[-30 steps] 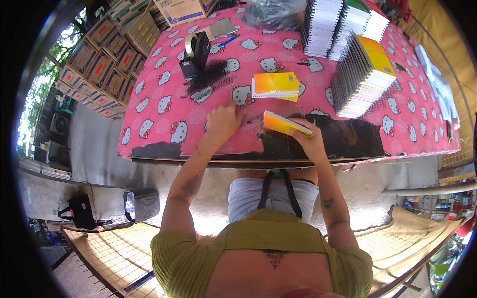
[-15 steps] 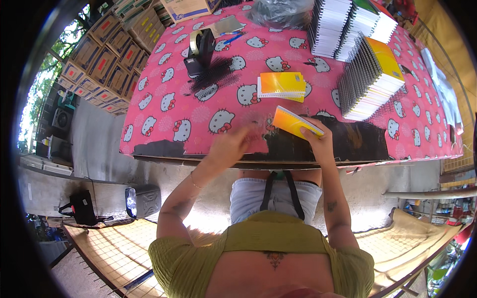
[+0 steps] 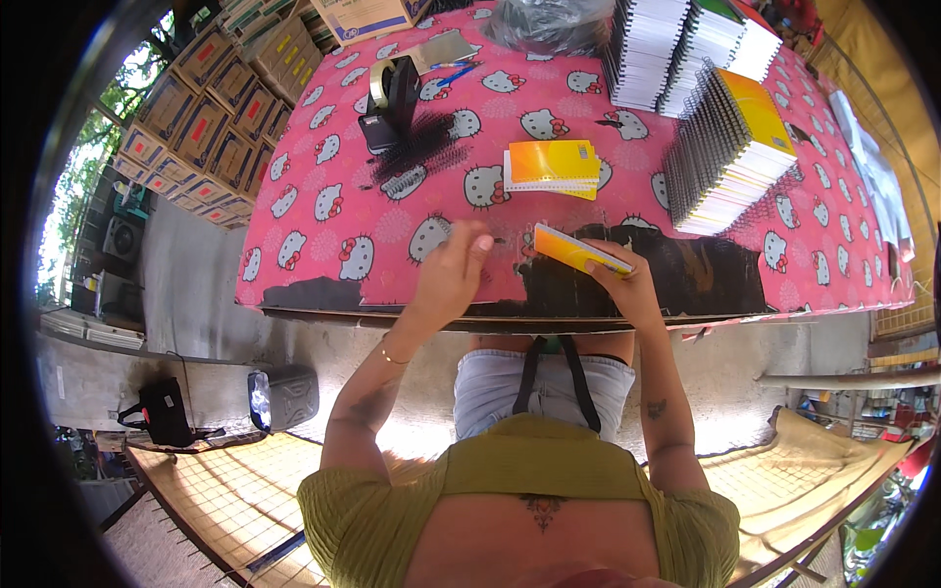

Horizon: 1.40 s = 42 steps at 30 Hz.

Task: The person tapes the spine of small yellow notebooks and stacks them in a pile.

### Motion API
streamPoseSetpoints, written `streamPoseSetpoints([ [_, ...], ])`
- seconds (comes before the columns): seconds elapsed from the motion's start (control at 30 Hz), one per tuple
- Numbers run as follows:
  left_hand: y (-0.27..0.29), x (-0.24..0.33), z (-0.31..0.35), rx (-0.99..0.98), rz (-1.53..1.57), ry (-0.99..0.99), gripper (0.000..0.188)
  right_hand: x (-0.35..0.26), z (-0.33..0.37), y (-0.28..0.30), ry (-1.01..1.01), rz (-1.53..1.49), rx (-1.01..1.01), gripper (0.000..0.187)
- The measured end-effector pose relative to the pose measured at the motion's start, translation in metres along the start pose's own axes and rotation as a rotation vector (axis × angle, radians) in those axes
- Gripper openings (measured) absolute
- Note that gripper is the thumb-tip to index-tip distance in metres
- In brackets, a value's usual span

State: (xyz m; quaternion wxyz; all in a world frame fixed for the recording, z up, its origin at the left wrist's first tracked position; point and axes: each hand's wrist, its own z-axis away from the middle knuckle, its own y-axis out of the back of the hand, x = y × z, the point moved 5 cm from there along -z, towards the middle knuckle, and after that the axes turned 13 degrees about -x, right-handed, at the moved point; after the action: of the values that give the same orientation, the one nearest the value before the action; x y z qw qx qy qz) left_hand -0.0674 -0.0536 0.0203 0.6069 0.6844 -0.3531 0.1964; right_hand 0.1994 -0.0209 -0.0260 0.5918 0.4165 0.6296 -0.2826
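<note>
My right hand (image 3: 625,279) grips a small notebook (image 3: 569,248) with an orange-yellow cover, tilted above the table's near edge, its white page edges showing. Just left of it, my left hand (image 3: 449,274) is raised over the tablecloth, apart from the notebook. Its fingers are curled in, and whatever they may hold is too small or hidden to name. Beyond both hands lies a short stack of loose orange-yellow covered pads (image 3: 554,167) with punched holes along one edge. Farther left, a pile of black binding coils (image 3: 421,157) rests on the cloth.
A black tape dispenser (image 3: 390,103) and blue pens (image 3: 454,74) sit at the far left of the pink table (image 3: 323,211). Stacks of coil-bound notebooks (image 3: 730,162) stand on the right. A grey plastic bag (image 3: 549,27) lies at the back. Cardboard boxes (image 3: 196,108) are piled beyond the table's left side.
My left hand has turned and lifted slightly at the wrist. The notebook in my right hand has tilted, showing less cover and more edge.
</note>
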Motion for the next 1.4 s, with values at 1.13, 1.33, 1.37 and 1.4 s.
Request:
streamPoseSetpoints([
  [1.13,-0.019,0.024,-0.017,0.168,0.014,-0.349,0.009,0.002,0.001,-0.001,0.027,-0.008,0.037,0.025],
  [1.33,-0.023,0.003,-0.028,-0.038,-0.141,-0.118,0.011,0.003,0.002,-0.002,0.009,-0.008,0.015,0.026],
  [1.37,-0.021,0.004,-0.03,-0.034,-0.143,-0.092,0.012,0.002,0.001,-0.001,0.0,-0.002,0.014,0.026],
  [1.4,-0.019,0.004,-0.033,-0.03,-0.146,-0.068,0.013,0.002,0.002,-0.001,0.005,0.0,0.0,0.026],
])
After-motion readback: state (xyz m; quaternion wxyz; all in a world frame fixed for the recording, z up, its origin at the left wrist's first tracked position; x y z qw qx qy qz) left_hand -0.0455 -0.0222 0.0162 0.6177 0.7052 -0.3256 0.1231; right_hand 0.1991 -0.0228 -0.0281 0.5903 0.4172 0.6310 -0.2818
